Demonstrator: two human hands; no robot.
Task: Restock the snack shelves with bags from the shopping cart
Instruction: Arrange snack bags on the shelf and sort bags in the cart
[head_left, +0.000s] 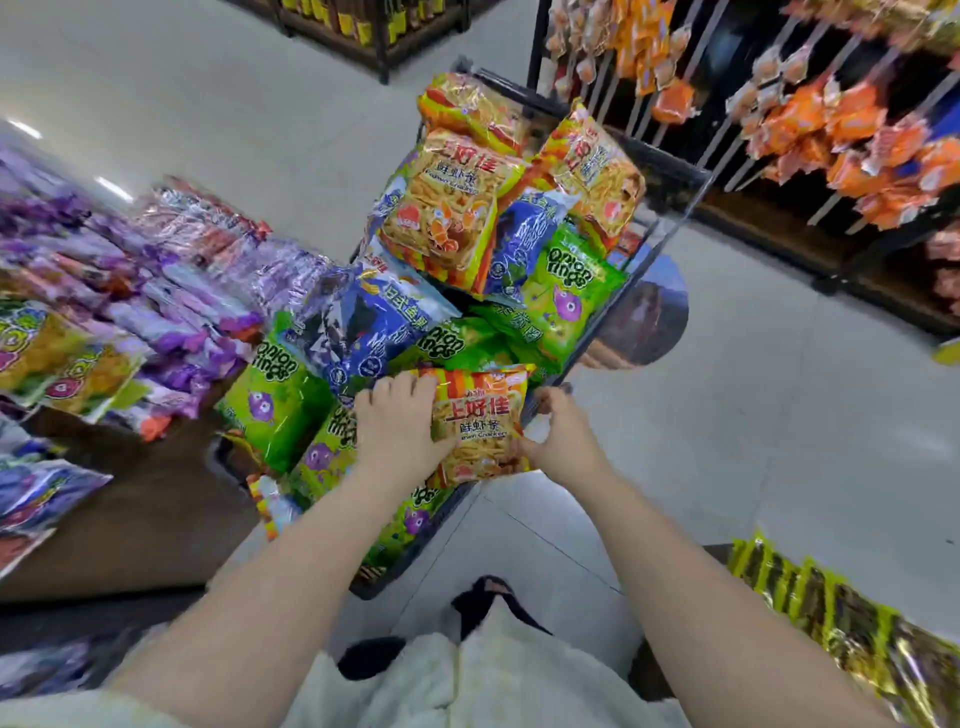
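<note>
A black wire shopping cart (670, 161) stands in front of me, piled with snack bags. Both my hands hold one orange-yellow prawn cracker bag (480, 415) at the cart's near end. My left hand (397, 421) grips its left edge, and my right hand (558, 434) pinches its right edge. Under and around it lie green onion rings bags (275, 400), a blue bag (363, 322) and more prawn cracker bags (447, 208) further back.
A low shelf on the left carries purple bags (171, 296) and yellow-green bags (57, 358). On the right, a rack holds hanging orange packets (810, 114). Yellow-black bags (831, 613) sit at the lower right. Grey tiled floor (753, 441) surrounds the cart.
</note>
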